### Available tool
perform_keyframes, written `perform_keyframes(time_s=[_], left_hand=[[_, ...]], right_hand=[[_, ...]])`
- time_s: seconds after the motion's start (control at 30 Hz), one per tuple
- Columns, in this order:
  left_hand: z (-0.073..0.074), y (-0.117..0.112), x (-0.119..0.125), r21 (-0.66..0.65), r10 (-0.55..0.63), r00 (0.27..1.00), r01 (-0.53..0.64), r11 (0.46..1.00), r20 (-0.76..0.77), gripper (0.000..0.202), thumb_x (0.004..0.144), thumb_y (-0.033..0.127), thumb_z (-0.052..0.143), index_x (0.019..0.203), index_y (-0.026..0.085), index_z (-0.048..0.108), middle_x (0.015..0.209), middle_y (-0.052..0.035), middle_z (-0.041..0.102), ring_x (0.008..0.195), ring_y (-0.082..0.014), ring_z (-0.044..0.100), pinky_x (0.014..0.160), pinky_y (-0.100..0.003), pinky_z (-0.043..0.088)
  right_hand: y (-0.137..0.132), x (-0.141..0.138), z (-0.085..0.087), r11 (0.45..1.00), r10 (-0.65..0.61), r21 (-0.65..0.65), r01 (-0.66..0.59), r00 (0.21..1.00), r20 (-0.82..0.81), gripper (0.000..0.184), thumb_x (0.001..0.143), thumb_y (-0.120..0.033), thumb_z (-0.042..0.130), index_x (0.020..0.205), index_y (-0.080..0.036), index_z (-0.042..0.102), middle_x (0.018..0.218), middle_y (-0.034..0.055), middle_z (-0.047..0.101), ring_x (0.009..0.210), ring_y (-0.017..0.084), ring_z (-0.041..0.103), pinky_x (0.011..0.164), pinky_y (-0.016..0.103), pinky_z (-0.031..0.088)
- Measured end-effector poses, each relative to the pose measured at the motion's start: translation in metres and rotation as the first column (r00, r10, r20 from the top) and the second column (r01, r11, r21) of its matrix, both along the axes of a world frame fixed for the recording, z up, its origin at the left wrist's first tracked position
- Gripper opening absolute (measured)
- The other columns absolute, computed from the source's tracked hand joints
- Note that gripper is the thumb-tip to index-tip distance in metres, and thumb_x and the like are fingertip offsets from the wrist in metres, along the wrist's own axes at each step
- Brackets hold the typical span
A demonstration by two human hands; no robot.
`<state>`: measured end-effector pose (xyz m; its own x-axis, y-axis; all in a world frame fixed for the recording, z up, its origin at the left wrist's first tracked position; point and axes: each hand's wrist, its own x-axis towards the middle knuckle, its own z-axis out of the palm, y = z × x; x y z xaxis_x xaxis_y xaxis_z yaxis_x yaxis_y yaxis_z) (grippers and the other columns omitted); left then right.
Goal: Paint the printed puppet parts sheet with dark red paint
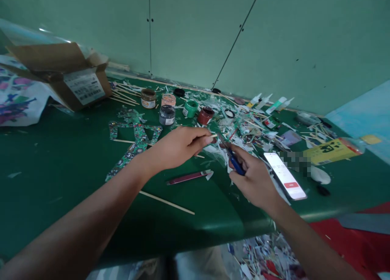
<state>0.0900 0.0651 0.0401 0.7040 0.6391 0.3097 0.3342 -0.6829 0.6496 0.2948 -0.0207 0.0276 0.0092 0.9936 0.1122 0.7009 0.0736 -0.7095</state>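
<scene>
My left hand [179,146] pinches a thin wooden stick [214,136] between thumb and finger, its pale tip poking out to the right. Wrapped in my right hand [254,180] is a blue-handled metal tool [237,163]; whether it is scissors or pliers I cannot tell. The tool's metal end is close to the stick's tip; whether they touch is unclear. Below the hands lies a dark pink cutter knife [189,177]. A longer wooden stick [167,203] rests nearer the table's front edge. Partly behind my left forearm is a green, speckled, flat cut-out [140,134].
Several open paint jars [167,115] stand behind the hands. Paper scraps and sticks litter the back right, near glue tubes [276,105]. A lit phone [284,175] lies right of my right hand, beside a yellow-labelled bottle [333,150]. An open cardboard box [82,85] sits back left.
</scene>
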Motion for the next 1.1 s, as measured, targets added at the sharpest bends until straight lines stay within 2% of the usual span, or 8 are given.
perform_keyframes(time_s=[0.2,0.4,0.53,0.67,0.77,0.9,0.97,1.1], left_hand=[[-0.001,0.005,-0.001,-0.496,-0.330,0.911,0.412,0.765,0.248,0.032,0.100,0.031,0.033,0.086,0.016,0.057,0.058,0.0030,0.041,0.050,-0.0088,0.038,0.047,-0.020,0.032],[-0.014,-0.008,0.017,-0.062,0.035,0.990,-0.027,0.998,0.136,0.030,0.098,0.029,0.037,0.078,0.017,0.055,0.061,0.0013,0.049,0.051,-0.0096,0.043,0.050,-0.021,0.032],[-0.016,-0.014,0.019,0.337,0.377,0.926,-0.356,0.872,0.003,0.025,0.094,0.024,0.042,0.087,0.016,0.064,0.056,-0.0008,0.054,0.045,-0.0110,0.041,0.046,-0.024,0.018],[-0.007,-0.005,0.007,0.021,0.015,1.000,-0.015,1.000,0.017,0.033,0.097,0.032,0.040,0.081,0.016,0.064,0.056,-0.0001,0.056,0.050,-0.0097,0.048,0.050,-0.021,0.032],[0.000,0.002,-0.002,-0.450,-0.284,0.932,0.357,0.819,0.224,0.039,0.100,0.039,0.031,0.095,0.017,0.062,0.053,0.0017,0.048,0.046,-0.0097,0.042,0.046,-0.021,0.033],[0.001,0.000,-0.001,-0.678,-0.301,0.877,0.481,0.556,0.375,0.032,0.099,0.038,0.035,0.080,0.019,0.053,0.056,0.0060,0.023,0.043,-0.0086,0.021,0.039,-0.023,0.019],[-0.001,-0.004,0.005,-0.654,-0.242,0.884,0.460,0.601,0.400,0.031,0.098,0.037,0.037,0.075,0.020,0.046,0.058,0.0063,0.020,0.044,-0.0082,0.019,0.039,-0.022,0.018],[-0.006,-0.011,0.018,-0.406,-0.086,0.941,0.222,0.886,0.326,0.030,0.098,0.034,0.036,0.073,0.019,0.044,0.060,0.0039,0.034,0.049,-0.0084,0.030,0.045,-0.021,0.028]], right_hand=[[-0.002,0.011,-0.004,0.994,0.086,0.060,-0.091,0.993,0.081,0.062,0.067,-0.016,0.051,0.129,-0.017,0.058,0.066,-0.0007,0.059,0.056,0.015,0.054,0.054,0.027,0.047],[-0.003,-0.001,0.003,0.998,0.042,0.046,-0.046,0.997,0.071,0.058,0.068,-0.011,0.048,0.125,-0.018,0.058,0.063,-0.0030,0.054,0.050,0.012,0.046,0.047,0.025,0.040],[-0.002,-0.009,0.004,1.000,0.028,-0.004,-0.028,1.000,-0.012,0.057,0.065,-0.009,0.047,0.120,-0.018,0.060,0.056,-0.0062,0.043,0.045,0.010,0.037,0.043,0.023,0.033],[-0.004,-0.005,0.004,0.998,0.065,-0.016,-0.066,0.995,-0.074,0.059,0.064,-0.009,0.047,0.121,-0.018,0.060,0.060,-0.0055,0.044,0.049,0.010,0.039,0.044,0.023,0.035],[-0.006,0.002,0.006,0.990,0.138,0.022,-0.137,0.989,-0.051,0.060,0.065,-0.011,0.048,0.123,-0.017,0.059,0.067,-0.0025,0.053,0.054,0.012,0.046,0.051,0.025,0.041],[-0.007,0.006,0.010,0.982,0.167,0.083,-0.171,0.985,0.046,0.060,0.065,-0.014,0.049,0.124,-0.016,0.059,0.074,0.0016,0.061,0.061,0.015,0.053,0.058,0.028,0.045],[-0.007,0.005,0.011,0.987,0.127,0.090,-0.134,0.989,0.076,0.062,0.065,-0.015,0.048,0.126,-0.014,0.059,0.069,0.0003,0.058,0.055,0.014,0.049,0.053,0.028,0.043],[-0.005,0.000,0.011,0.998,0.052,0.031,-0.053,0.998,0.037,0.063,0.067,-0.015,0.048,0.128,-0.017,0.058,0.063,-0.0022,0.056,0.048,0.011,0.044,0.045,0.025,0.038]])
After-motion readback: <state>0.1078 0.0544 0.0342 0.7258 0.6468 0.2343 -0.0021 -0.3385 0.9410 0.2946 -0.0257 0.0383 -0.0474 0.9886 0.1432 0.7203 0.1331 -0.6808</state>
